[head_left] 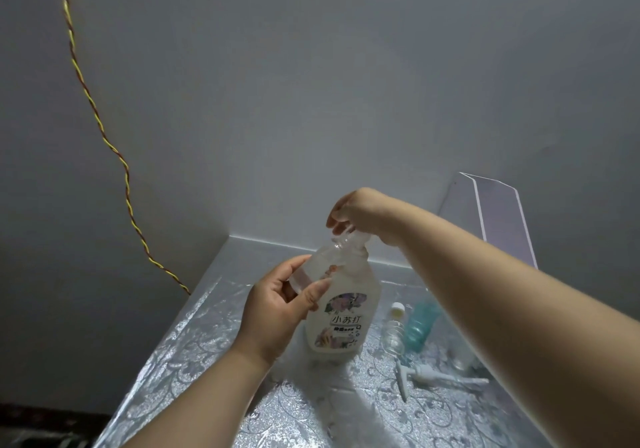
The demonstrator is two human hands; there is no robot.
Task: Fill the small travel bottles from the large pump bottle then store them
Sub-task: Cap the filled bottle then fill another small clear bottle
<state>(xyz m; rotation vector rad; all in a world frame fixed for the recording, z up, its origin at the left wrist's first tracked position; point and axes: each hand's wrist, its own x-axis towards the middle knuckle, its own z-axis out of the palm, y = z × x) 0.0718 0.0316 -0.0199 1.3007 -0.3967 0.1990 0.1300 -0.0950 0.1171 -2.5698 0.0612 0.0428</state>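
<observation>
Left hand (277,312), travel bottle (311,267) tilted neck-up

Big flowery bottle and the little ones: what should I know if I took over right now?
Left hand: holds a small clear bottle, tilted, mouth near the big bottle's neck.
Right hand: grips the top of the big bottle, which stands on the table.
Done: the pump is off and lies on the table.
Waiting beside it: a white-capped bottle and a teal bottle.
Left: filling (the held bottle's level is unclear), capping, storing.
</observation>
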